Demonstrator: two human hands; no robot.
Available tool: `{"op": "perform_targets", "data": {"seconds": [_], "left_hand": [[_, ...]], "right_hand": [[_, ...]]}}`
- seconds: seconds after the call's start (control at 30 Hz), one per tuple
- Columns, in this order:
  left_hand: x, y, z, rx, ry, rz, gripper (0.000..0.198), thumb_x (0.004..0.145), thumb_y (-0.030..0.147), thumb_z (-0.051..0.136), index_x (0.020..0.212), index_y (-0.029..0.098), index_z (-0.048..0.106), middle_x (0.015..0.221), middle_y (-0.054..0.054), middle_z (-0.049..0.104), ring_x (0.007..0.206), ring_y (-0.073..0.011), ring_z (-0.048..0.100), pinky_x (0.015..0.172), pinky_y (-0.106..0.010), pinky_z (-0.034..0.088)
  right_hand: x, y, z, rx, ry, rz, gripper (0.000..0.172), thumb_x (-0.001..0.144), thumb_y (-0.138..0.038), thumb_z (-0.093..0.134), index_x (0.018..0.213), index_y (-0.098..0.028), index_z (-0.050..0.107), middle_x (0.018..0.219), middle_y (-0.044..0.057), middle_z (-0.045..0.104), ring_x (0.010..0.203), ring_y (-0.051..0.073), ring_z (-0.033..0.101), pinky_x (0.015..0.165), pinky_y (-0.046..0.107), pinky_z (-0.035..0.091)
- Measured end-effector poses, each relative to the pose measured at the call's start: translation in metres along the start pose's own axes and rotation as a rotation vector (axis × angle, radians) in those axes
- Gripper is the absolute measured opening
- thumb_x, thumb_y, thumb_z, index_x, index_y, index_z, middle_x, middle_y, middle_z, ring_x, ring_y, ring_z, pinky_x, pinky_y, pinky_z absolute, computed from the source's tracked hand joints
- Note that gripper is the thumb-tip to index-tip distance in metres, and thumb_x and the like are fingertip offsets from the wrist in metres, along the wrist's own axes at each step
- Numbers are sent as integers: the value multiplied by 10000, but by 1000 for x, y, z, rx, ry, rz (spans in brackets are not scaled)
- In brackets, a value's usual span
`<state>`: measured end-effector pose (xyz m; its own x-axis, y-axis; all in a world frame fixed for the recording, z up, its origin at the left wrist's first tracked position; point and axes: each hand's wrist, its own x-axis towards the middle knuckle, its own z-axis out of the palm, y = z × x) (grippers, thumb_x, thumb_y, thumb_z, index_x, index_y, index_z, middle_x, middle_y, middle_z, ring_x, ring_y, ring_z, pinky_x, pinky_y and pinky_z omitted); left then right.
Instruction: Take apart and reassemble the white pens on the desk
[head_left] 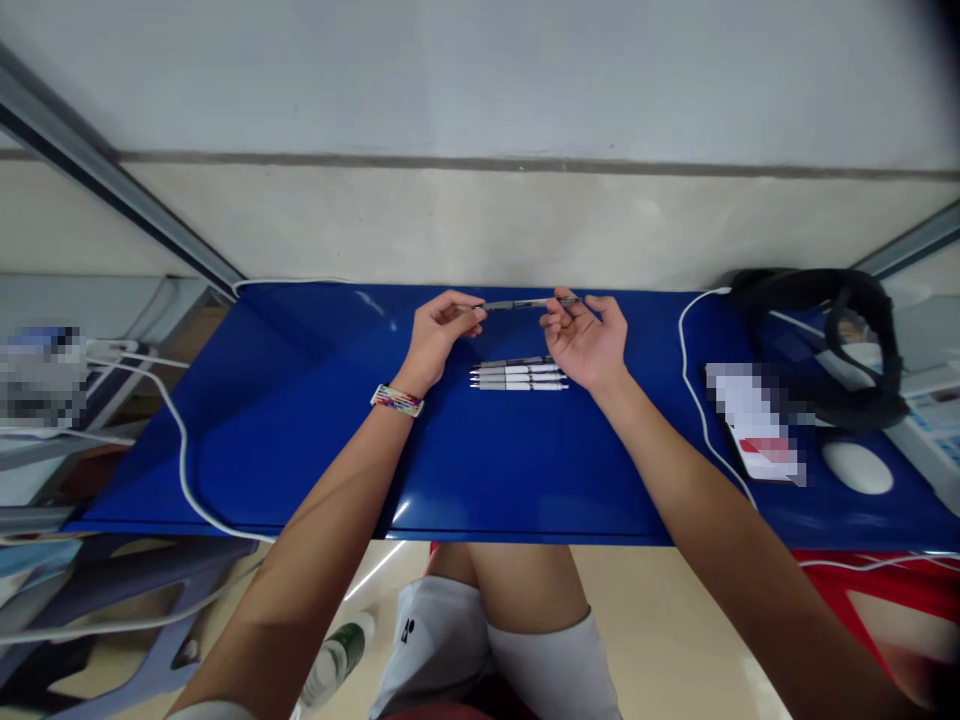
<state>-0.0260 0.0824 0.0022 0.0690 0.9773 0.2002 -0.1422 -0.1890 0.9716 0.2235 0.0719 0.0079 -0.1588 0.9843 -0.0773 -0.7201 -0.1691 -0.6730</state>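
Observation:
Between my two hands a dark pen with a clear section (517, 304) lies almost level above the blue table (300, 430). My left hand (444, 325) pinches its left end between thumb and fingers; a woven multicoloured band circles that wrist. At the pen's right end, my right hand (586, 335) has its palm turned up and holds it with the fingertips. Below the held pen, several pens (519, 376) rest side by side in a row, mostly white with grey grips and one darker. The right hand partly covers the far end of the row.
To the right lie a blurred phone (754, 420), a white mouse (858, 468) and a black padded strap (862, 340). White cables (694, 385) run along both sides of the table. A wall (480, 225) stands behind. A bottle (337, 655) is below the front edge.

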Motion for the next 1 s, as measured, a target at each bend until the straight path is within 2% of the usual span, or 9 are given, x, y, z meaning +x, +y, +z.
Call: {"op": "perform_targets", "data": {"seconds": [0.2,0.43,0.7,0.87,1.0], "left_hand": [[0,-1,-1,-10,6,2,300,785,400,954,993,223,831,843,-29,786,703,-139,717,702,-273,598],[0,-2,0,-4,0,-5,293,786,410,953,979,227,830,829,-30,782,695,-138,709,706,-280,603],[0,-3,0,-11,7,-11,297,776,396,959,982,227,830,818,-25,773,689,-135,707,690,-271,596],[0,-4,-1,1,4,-9,307,772,412,963,981,229,831,829,-34,785,702,-143,717,695,-273,606],[0,-3,0,11,10,-19,335,764,425,964,994,228,821,841,-31,789,701,-146,721,698,-278,611]], "right_hand": [[2,1,-2,-11,-25,-4,217,851,-309,733,1058,-247,747,850,13,824,754,187,772,655,291,678],[4,2,-1,-21,16,-9,151,868,-326,746,997,-250,726,843,12,823,715,166,752,631,254,667],[4,3,-2,-42,16,-2,177,865,-315,738,1032,-259,718,840,4,808,731,171,752,636,266,663],[2,0,1,-42,29,6,202,873,-339,701,1051,-250,736,905,30,827,820,202,782,680,295,680],[3,0,0,-28,24,12,190,842,-311,719,1020,-249,735,866,23,824,774,190,763,663,283,673]]}}
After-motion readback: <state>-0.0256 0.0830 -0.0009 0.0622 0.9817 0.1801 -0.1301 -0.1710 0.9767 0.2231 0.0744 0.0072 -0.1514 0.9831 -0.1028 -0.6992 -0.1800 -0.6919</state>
